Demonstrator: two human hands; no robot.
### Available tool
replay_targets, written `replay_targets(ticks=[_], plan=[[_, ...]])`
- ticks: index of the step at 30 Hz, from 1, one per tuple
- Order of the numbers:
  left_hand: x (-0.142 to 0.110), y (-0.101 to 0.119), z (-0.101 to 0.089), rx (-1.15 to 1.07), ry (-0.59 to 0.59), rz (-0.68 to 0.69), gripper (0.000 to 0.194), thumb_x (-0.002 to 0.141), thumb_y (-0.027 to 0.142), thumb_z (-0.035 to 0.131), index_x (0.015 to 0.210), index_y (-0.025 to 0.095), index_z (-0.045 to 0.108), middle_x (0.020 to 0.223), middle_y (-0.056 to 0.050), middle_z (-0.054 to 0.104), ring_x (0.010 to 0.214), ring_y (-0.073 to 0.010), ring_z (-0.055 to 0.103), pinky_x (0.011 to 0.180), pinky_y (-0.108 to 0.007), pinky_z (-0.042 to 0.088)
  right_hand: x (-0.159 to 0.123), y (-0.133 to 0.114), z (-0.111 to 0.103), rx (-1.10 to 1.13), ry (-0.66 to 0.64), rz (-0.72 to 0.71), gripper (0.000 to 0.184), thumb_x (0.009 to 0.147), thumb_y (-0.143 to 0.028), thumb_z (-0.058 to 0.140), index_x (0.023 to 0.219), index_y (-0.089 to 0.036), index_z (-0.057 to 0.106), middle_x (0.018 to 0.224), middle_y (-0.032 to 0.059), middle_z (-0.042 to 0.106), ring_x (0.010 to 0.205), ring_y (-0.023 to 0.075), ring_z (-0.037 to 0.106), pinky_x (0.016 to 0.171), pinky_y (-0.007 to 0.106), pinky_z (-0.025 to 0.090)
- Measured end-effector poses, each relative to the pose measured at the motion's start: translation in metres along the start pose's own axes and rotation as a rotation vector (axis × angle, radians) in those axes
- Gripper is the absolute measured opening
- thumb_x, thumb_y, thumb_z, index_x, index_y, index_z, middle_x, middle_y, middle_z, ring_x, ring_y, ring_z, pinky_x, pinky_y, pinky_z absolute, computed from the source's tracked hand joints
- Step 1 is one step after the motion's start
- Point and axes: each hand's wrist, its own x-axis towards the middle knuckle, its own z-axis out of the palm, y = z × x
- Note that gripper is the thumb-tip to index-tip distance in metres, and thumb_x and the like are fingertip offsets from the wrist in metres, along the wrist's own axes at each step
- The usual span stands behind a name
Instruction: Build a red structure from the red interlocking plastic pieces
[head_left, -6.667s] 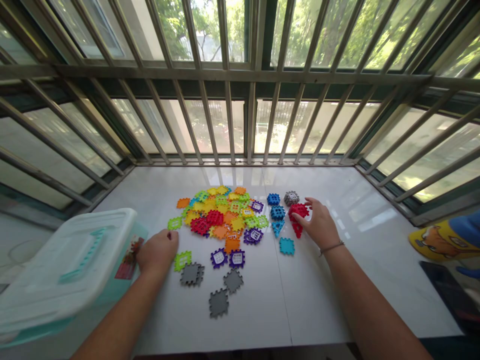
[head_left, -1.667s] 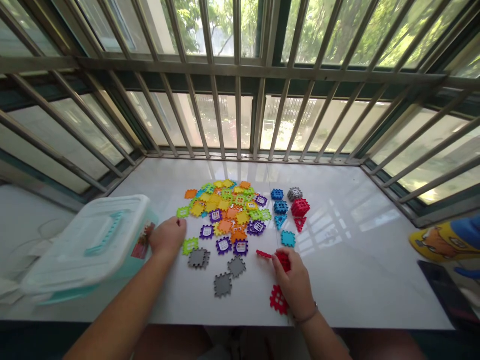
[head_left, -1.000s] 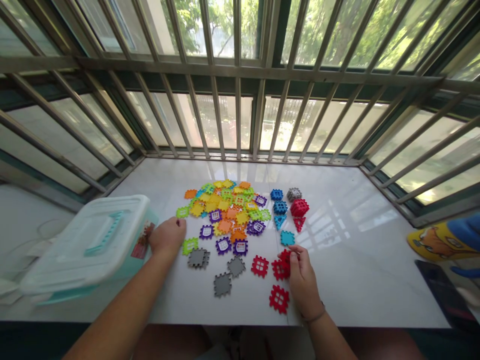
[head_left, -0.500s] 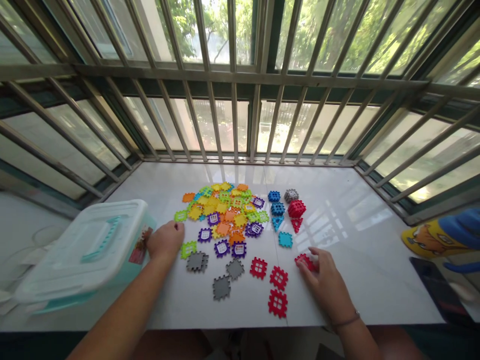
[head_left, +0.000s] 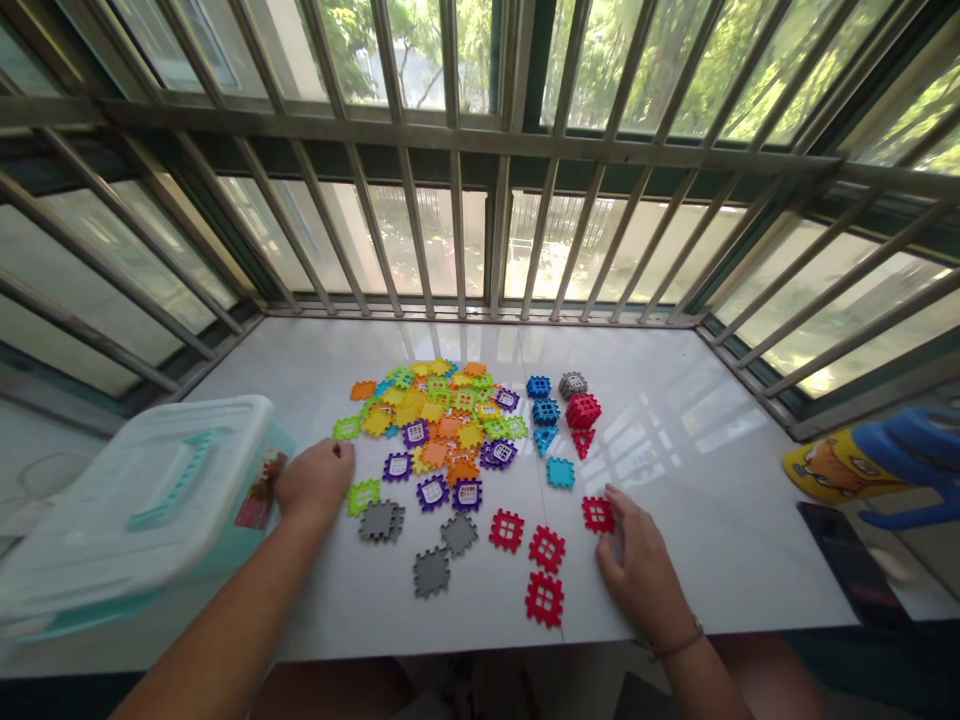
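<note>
A heap of coloured interlocking tiles [head_left: 439, 420] lies mid-table on the white marble top [head_left: 697, 480]. Several red square tiles lie flat near the front: one [head_left: 598, 514] beside my right hand [head_left: 637, 565], others [head_left: 547, 549] to its left. My right hand rests on the table with fingers apart, its fingertips just touching that red tile, holding nothing. My left hand [head_left: 313, 482] is curled in a loose fist on the table beside a green tile [head_left: 364, 496]. Grey tiles [head_left: 433, 572] lie in front.
A white-lidded teal storage box [head_left: 142, 510] stands at the left edge. Small built blue, grey and red cubes [head_left: 570, 405] sit behind a loose blue tile [head_left: 559, 472]. Window bars [head_left: 480, 200] close off the back. A yellow and blue toy [head_left: 870, 460] and a dark object [head_left: 847, 560] lie right.
My right hand carried red tiles from the pile to the front, laid them down one by one, and has now let go of the last one. My left hand stayed put.
</note>
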Motion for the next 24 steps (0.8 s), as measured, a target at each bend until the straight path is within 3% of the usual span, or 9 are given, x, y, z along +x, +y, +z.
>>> replay_targets(ticks=[4,7,10,14,18,21,24], plan=[[0.0004,-0.0004,0.0002,-0.006,-0.002,0.002,0.066,0.106,0.047,0.026,0.119,0.017,0.083,0.120,-0.024,0.081,0.108,-0.0411,0.076,0.082,-0.045,0.055,0.0011,-0.0020,0.0031,-0.063,0.101,0.067,0.068,0.105,-0.062,0.064,0.157,-0.022,0.048,0.147,0.0218,0.064,0.134,0.0414,0.062,0.115,0.063,0.051],[0.0008,-0.0009,0.0003,-0.018,0.001,0.007,0.066,0.106,0.048,0.026,0.119,0.017,0.083,0.120,-0.024,0.081,0.108,-0.0419,0.076,0.082,-0.045,0.055,0.0020,-0.0040,0.0053,-0.097,0.097,0.118,0.079,0.100,-0.076,0.065,0.154,-0.020,0.050,0.138,0.0218,0.068,0.126,0.0421,0.064,0.109,0.062,0.053],[0.0017,-0.0018,0.0017,-0.023,-0.002,0.004,0.066,0.106,0.047,0.026,0.119,0.018,0.084,0.120,-0.024,0.081,0.109,-0.0421,0.076,0.083,-0.046,0.055,0.0038,-0.0062,0.0062,-0.113,0.074,0.128,0.072,0.103,-0.072,0.062,0.153,-0.021,0.051,0.138,0.0209,0.069,0.126,0.0415,0.065,0.106,0.060,0.054],[0.0022,-0.0019,0.0029,-0.018,0.002,0.000,0.067,0.106,0.048,0.026,0.121,0.018,0.083,0.121,-0.024,0.081,0.110,-0.0414,0.076,0.085,-0.046,0.055,0.0052,-0.0076,0.0051,-0.118,0.047,0.128,0.057,0.104,-0.051,0.060,0.153,-0.023,0.053,0.140,0.0179,0.070,0.128,0.0381,0.066,0.104,0.055,0.054],[0.0007,0.0002,-0.0001,-0.006,-0.013,0.002,0.066,0.106,0.046,0.026,0.122,0.017,0.083,0.123,-0.026,0.081,0.110,-0.0429,0.076,0.084,-0.048,0.056,0.0053,-0.0087,0.0024,-0.109,0.013,0.122,0.053,0.101,-0.036,0.056,0.153,-0.024,0.052,0.143,0.0159,0.070,0.132,0.0355,0.065,0.105,0.053,0.054],[-0.0003,0.0013,-0.0018,-0.006,-0.022,-0.002,0.068,0.106,0.045,0.025,0.122,0.016,0.084,0.122,-0.027,0.080,0.110,-0.0449,0.076,0.083,-0.050,0.057,0.0057,-0.0096,0.0020,-0.101,0.031,0.122,0.055,0.103,-0.039,0.057,0.155,-0.023,0.050,0.146,0.0172,0.068,0.134,0.0364,0.064,0.107,0.054,0.053],[-0.0001,0.0009,-0.0009,-0.013,-0.018,0.011,0.068,0.107,0.045,0.024,0.120,0.015,0.084,0.121,-0.029,0.080,0.110,-0.0454,0.076,0.082,-0.050,0.057,0.0064,-0.0095,0.0039,-0.105,0.090,0.141,0.059,0.105,-0.056,0.062,0.152,-0.022,0.053,0.146,0.0194,0.067,0.134,0.0386,0.062,0.109,0.056,0.052]])
